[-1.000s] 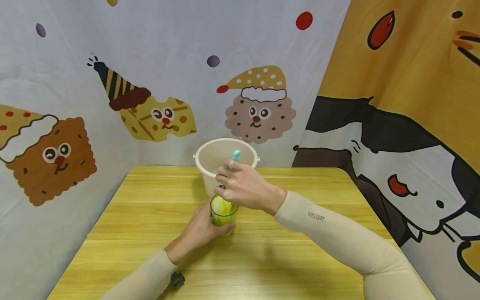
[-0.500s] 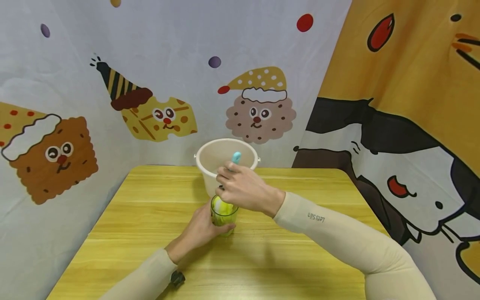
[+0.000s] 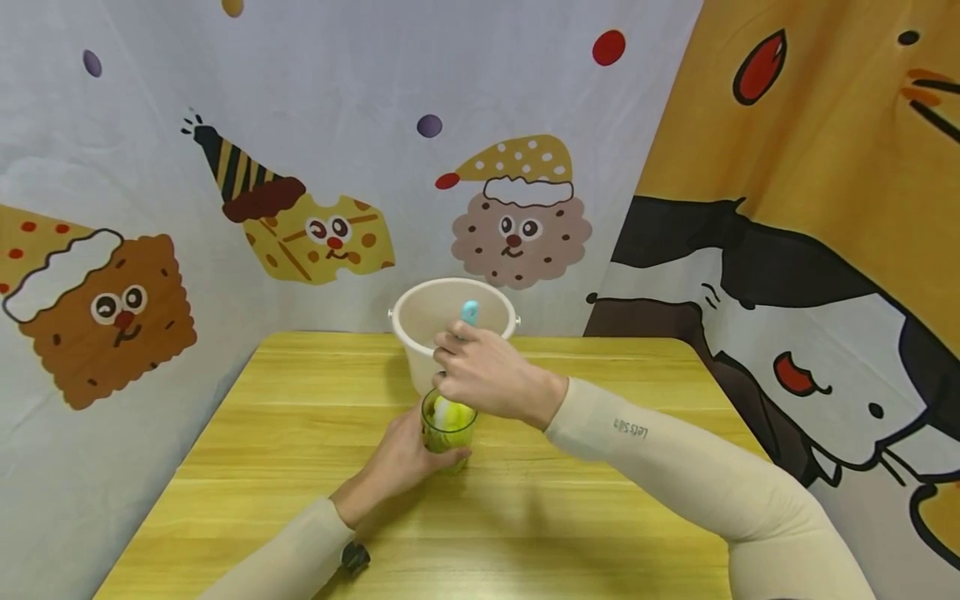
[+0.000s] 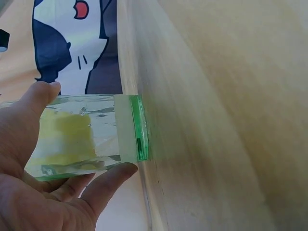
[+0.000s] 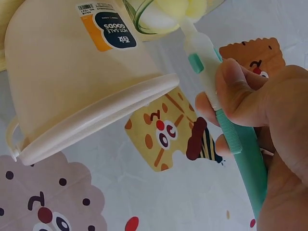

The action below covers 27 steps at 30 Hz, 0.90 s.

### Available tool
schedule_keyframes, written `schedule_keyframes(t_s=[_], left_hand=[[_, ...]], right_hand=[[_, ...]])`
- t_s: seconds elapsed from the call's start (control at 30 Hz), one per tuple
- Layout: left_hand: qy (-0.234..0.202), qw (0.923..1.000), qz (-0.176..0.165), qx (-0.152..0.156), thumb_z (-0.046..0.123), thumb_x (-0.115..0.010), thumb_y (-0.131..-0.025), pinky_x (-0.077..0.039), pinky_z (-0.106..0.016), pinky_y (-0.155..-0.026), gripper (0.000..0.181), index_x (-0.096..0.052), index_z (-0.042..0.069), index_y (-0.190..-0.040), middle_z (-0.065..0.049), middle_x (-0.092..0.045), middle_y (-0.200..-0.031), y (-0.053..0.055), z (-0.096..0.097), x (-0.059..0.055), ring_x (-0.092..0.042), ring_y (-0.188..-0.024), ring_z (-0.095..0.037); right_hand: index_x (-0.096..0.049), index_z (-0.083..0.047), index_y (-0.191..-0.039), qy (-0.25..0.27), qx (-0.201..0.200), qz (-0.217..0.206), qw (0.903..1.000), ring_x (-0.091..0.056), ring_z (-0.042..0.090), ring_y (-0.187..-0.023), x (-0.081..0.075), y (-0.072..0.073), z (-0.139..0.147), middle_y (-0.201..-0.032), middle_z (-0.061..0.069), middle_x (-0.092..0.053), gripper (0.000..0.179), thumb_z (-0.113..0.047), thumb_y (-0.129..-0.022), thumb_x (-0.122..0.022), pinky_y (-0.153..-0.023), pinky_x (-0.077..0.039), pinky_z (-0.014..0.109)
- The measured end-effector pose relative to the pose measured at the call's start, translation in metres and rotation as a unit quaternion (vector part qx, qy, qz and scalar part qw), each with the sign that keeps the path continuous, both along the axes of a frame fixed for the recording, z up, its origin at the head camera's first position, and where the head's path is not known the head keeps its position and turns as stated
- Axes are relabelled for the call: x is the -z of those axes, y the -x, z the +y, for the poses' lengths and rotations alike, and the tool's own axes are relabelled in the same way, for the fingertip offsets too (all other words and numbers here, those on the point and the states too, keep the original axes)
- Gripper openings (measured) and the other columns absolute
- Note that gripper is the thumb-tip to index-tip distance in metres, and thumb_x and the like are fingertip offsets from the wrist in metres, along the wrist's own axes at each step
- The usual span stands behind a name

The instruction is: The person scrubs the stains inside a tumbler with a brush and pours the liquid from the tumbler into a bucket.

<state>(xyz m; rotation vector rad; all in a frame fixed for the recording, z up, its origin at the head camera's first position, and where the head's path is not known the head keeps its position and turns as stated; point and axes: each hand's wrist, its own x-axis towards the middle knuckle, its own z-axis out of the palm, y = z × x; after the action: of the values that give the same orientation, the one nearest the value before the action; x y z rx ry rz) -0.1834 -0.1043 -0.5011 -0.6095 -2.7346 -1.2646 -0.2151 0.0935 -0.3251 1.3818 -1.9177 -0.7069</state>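
Note:
My left hand [image 3: 397,454] grips a clear, green-tinted drinking glass [image 3: 448,442] from its left side. In the left wrist view the fingers and thumb curl around the glass [image 4: 106,137], whose thick base is close to the tabletop. My right hand [image 3: 491,375] holds a cup brush [image 5: 248,163] by its teal and white handle, above the glass. The handle's light-blue end [image 3: 470,312] sticks up past the fingers. The brush's yellow and white sponge head [image 3: 453,414] is inside the glass, and a yellow patch shows through the wall.
Just behind the glass stands a cream bucket [image 3: 414,354] with side handle knobs and a label [image 5: 113,30]. Everything rests on a wood-grain table [image 3: 300,375]. A cartoon-printed curtain [image 3: 337,100] rises behind and beside the table.
The brush's handle end has shifted slightly left, and its sponge head has moved a little in the glass. My right hand moved slightly with it, while the left hand and glass stayed in place.

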Motion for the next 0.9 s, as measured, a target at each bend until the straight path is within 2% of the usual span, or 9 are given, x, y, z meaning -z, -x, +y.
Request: schedule_keyframes(t_s=[0.2,0.5,0.6,0.63,0.73,0.83,0.87,0.9], left_hand=[[-0.006,1.0,0.006,0.001,0.04,-0.102,-0.092,-0.064,-0.056,-0.117,0.1,-0.046,0.016,-0.172,-0.007,-0.073,-0.155,0.001,0.0,0.001,-0.073,-0.139,-0.03],[-0.02,0.9998,0.002,-0.007,0.042,-0.103,-0.09,-0.064,-0.061,-0.116,0.103,-0.047,0.018,-0.173,-0.009,-0.074,-0.152,0.0,0.0,0.001,-0.074,-0.138,-0.033],[-0.036,0.9991,0.022,0.0,0.046,-0.102,-0.09,-0.065,-0.065,-0.112,0.102,-0.048,0.019,-0.173,-0.012,-0.075,-0.15,0.0,-0.001,0.004,-0.075,-0.135,-0.036],[-0.041,0.9984,0.038,0.007,0.049,-0.1,-0.092,-0.066,-0.062,-0.111,0.101,-0.047,0.02,-0.173,-0.012,-0.075,-0.15,0.004,-0.003,0.012,-0.075,-0.134,-0.034],[-0.046,0.9974,0.054,0.008,0.053,-0.099,-0.092,-0.067,-0.064,-0.109,0.099,-0.05,0.021,-0.172,-0.013,-0.076,-0.148,0.005,-0.003,0.013,-0.076,-0.132,-0.034],[-0.044,0.9986,0.031,0.003,0.051,-0.101,-0.09,-0.066,-0.062,-0.112,0.101,-0.05,0.02,-0.172,-0.013,-0.076,-0.149,0.006,-0.002,0.013,-0.076,-0.134,-0.034],[-0.038,0.9992,0.01,-0.007,0.049,-0.103,-0.088,-0.064,-0.065,-0.114,0.102,-0.05,0.02,-0.171,-0.013,-0.076,-0.149,0.002,0.0,0.005,-0.075,-0.135,-0.036],[-0.036,0.9993,-0.001,-0.01,0.048,-0.103,-0.088,-0.064,-0.064,-0.115,0.103,-0.05,0.02,-0.172,-0.012,-0.076,-0.15,0.002,0.0,0.005,-0.075,-0.136,-0.035]], right_hand=[[-0.083,-0.034,-0.088,-0.002,0.01,-0.018,0.9998,-0.064,0.016,-0.105,-0.006,0.001,0.001,-0.095,-0.01,-0.08,0.015,-0.028,-0.102,-0.086,-0.106,-0.045,0.034],[-0.085,-0.033,-0.089,-0.004,0.018,-0.038,0.9991,-0.065,0.016,-0.105,-0.007,0.004,0.005,-0.095,-0.009,-0.081,0.014,-0.026,-0.1,-0.087,-0.11,-0.044,0.036],[-0.086,-0.033,-0.091,-0.003,0.021,-0.057,0.9982,-0.066,0.017,-0.106,-0.009,0.006,0.006,-0.096,-0.009,-0.082,0.012,-0.024,-0.097,-0.09,-0.113,-0.045,0.037],[-0.087,-0.033,-0.092,-0.001,0.023,-0.065,0.9976,-0.067,0.017,-0.106,-0.009,0.007,0.007,-0.096,-0.009,-0.082,0.012,-0.023,-0.095,-0.091,-0.115,-0.046,0.038],[-0.088,-0.032,-0.092,0.004,0.026,-0.091,0.9955,-0.067,0.018,-0.105,-0.009,0.011,0.009,-0.096,-0.008,-0.081,0.013,-0.021,-0.09,-0.094,-0.116,-0.048,0.04],[-0.087,-0.031,-0.09,0.016,0.021,-0.108,0.9938,-0.065,0.019,-0.102,-0.007,0.014,0.012,-0.094,-0.009,-0.079,0.015,-0.021,-0.085,-0.097,-0.114,-0.048,0.042],[-0.086,-0.031,-0.089,0.02,0.017,-0.111,0.9935,-0.064,0.019,-0.101,-0.007,0.015,0.012,-0.093,-0.009,-0.079,0.016,-0.021,-0.084,-0.098,-0.113,-0.048,0.042],[-0.085,-0.031,-0.087,0.024,0.013,-0.113,0.9932,-0.064,0.019,-0.1,-0.006,0.016,0.013,-0.092,-0.009,-0.078,0.017,-0.021,-0.084,-0.099,-0.112,-0.048,0.042]])
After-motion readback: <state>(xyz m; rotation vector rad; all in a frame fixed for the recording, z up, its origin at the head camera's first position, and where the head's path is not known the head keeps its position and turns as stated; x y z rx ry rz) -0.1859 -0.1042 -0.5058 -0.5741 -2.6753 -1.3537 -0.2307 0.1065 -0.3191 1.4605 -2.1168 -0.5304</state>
